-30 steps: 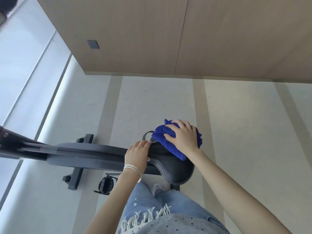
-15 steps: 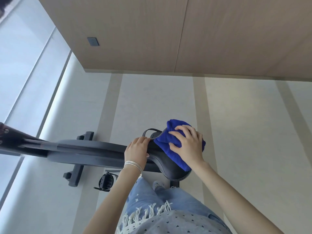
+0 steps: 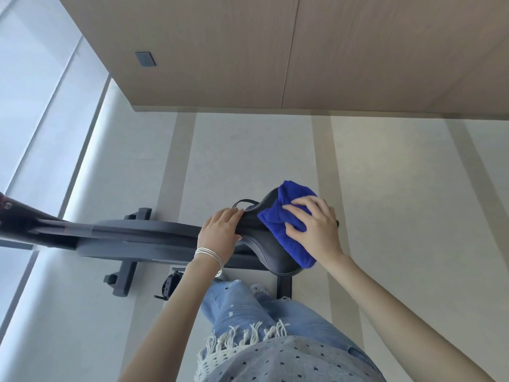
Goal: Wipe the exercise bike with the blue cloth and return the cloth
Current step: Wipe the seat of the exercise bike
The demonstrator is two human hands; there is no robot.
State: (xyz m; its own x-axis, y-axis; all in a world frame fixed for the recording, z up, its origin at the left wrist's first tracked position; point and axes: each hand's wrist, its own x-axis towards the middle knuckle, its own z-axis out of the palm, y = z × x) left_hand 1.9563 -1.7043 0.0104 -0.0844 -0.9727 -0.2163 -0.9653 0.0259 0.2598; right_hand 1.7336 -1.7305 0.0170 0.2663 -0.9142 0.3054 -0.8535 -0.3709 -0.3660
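Head-camera view, looking down at the rear of an exercise bike (image 3: 137,238) standing on a pale floor (image 3: 248,150) with broad beige stripes. The blue cloth (image 3: 272,220), folded into a thick pad, lies on the far right part of the black saddle (image 3: 264,249), one end hanging over the saddle's rear edge. The right hand (image 3: 314,230) lies palm down on the cloth, fingers spread and nearly straight, pressing it against the saddle rather than clutching it. The left hand (image 3: 220,232) grips the narrow nose of the saddle, fingers curled over the top and thumb against the near side; thin silver bangles (image 3: 209,256) circle its wrist. A small dark loop (image 3: 245,202) shows just beyond the left fingertips. The dark grey frame runs leftward from the saddle, crossed by a floor stabiliser bar (image 3: 128,260), and a black pedal (image 3: 170,285) hangs below it, near the person's leg. Any lettering on the frame is too blurred to read. Light blue jeans (image 3: 248,307) and a grey dotted top with a white fringe (image 3: 275,359) fill the lower centre. Beyond the floor rises a wood-panelled wall (image 3: 220,51) bearing a small grey plate (image 3: 145,59), its face too small to read. Bright glazing (image 3: 33,106) runs along the left.
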